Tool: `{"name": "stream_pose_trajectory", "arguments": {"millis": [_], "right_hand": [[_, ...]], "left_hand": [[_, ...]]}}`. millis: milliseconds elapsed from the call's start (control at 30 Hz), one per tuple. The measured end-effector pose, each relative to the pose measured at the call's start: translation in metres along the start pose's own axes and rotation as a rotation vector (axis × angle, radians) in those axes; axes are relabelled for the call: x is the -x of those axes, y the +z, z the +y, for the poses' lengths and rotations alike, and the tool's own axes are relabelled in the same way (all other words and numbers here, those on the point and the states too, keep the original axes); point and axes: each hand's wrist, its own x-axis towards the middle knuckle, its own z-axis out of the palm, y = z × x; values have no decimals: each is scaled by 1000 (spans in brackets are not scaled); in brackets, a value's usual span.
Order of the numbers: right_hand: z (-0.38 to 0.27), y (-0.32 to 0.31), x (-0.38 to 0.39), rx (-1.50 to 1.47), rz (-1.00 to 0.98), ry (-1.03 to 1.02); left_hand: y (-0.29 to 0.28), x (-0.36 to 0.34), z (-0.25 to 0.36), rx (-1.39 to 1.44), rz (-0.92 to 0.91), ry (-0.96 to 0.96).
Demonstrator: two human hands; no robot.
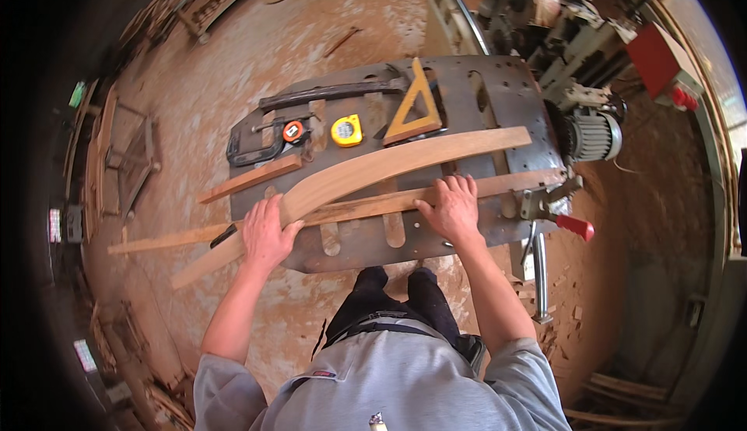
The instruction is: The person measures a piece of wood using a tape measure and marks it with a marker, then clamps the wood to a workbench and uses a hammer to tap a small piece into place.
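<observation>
My left hand is closed over the lower-left stretch of a curved wooden board, its thumb angled to the right. A straight wooden strip runs across the metal table on the near side of the curve, and its left end sticks out past the table. My right hand grips this strip, fingers over the far edge and thumb toward the left. Beside my left hand lies a small black object, too small to name. A short wooden bar rests just beyond it.
On the dark metal table lie a hammer, a triangular square, a yellow tape measure, an orange-and-black round tool and a black clamp. A red-handled toggle clamp and an electric motor stand at right.
</observation>
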Motion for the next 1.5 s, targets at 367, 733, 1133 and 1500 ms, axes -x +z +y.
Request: {"name": "stream_pose_trajectory", "arguments": {"millis": [367, 733, 1133, 1500], "right_hand": [[8, -27, -4, -91, -120, -99], [15, -48, -73, -94, -109, -153], [19, -12, -98, -35, -322, -185], [4, -30, -92, -174, -173, -214]], "left_hand": [[19, -62, -30, -13, 106, 155], [42, -70, -53, 110, -22, 181], [57, -75, -63, 219, -236, 74], [29, -117, -8, 341, -290, 15]]}}
